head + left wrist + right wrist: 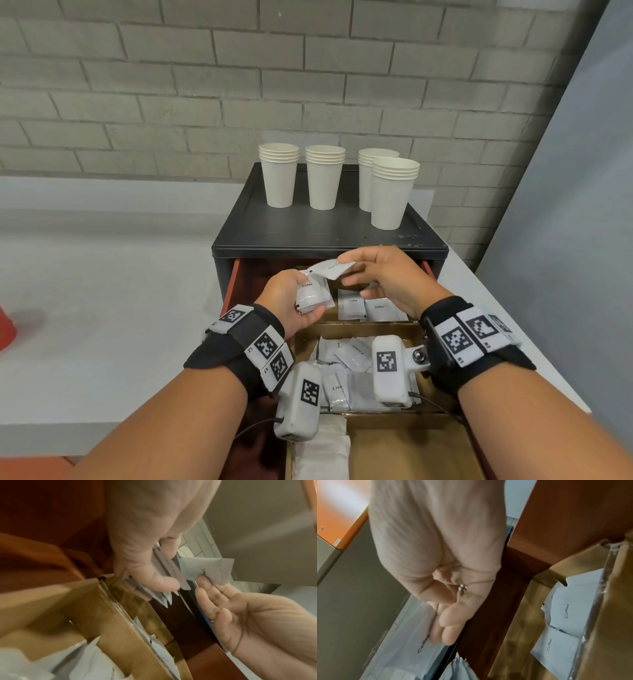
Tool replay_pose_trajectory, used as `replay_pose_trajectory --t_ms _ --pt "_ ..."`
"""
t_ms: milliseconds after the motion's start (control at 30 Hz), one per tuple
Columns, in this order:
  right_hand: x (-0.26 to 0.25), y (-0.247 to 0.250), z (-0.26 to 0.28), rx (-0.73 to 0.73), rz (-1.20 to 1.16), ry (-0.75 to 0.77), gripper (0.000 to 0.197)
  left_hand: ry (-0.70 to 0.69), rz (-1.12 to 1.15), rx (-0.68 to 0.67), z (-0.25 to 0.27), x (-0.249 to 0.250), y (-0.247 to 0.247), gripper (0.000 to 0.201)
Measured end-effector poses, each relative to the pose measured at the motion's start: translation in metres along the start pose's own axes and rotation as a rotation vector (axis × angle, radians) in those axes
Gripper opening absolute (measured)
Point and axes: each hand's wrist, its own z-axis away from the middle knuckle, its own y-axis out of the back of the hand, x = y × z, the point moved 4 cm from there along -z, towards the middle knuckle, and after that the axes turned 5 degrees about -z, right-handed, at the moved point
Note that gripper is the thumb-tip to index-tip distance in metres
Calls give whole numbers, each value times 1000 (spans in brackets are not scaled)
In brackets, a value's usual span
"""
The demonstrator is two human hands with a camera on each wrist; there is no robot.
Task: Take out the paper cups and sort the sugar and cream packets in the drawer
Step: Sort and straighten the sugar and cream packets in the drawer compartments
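Note:
Four stacks of white paper cups (324,178) stand on top of the black cabinet (329,236). Below it the drawer (233,284) is pulled out, split by cardboard dividers (359,327). My left hand (298,298) grips a stack of white "Coffee" packets (313,294) over the back compartment. My right hand (346,269) pinches a single white packet (325,269) just above that stack; the same packet (205,566) shows in the left wrist view. Two Coffee packets (366,308) lie in the back compartment. Cream packets (346,356) fill the middle compartment.
White packets (325,448) lie at the left of the front compartment, whose cardboard floor (411,452) is bare on the right. A white counter (102,274) spreads to the left with a red object (5,329) at its edge. A brick wall stands behind and a grey panel (565,205) to the right.

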Motion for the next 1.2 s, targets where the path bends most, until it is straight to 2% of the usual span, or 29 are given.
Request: replay_pose_trajectory --t_ms 67,233,300,433,533,600,667,767,800,900,1067,1200 --pt "2 -1 1 -24 49 24 30 0 6 8 -1 1 1 30" --pt "1 -3 0 62 115 68 8 -3 -10 9 0 1 0 24" --pt "3 -8 -2 62 136 3 13 -13 -19 -8 1 0 -2 19" --pt "9 -22 -3 -32 264 -138 14 -8 42 -70 6 -1 -9 4" --pt "12 -26 -7 -38 392 -125 21 -1 -10 -140 5 -1 -11 20" --pt "12 -29 -9 -38 388 -80 26 -20 -110 -151 5 -3 -11 18" --pt "10 -32 -11 -30 336 -68 22 -56 -165 -135 4 -4 -10 18" --pt "6 -28 -13 12 156 -126 22 -94 -163 -88 2 -2 -7 27" --pt "6 -25 -16 8 173 -121 23 -94 -151 -70 2 -1 -6 28" --pt "9 -17 -24 1 467 -92 28 -84 -146 -26 0 0 -4 29" --pt "25 -18 -35 -80 957 -168 32 -62 -161 -17 -2 0 -2 33" --pt "37 -27 -38 -184 1170 -211 41 -55 -159 -16 -3 0 -1 34"
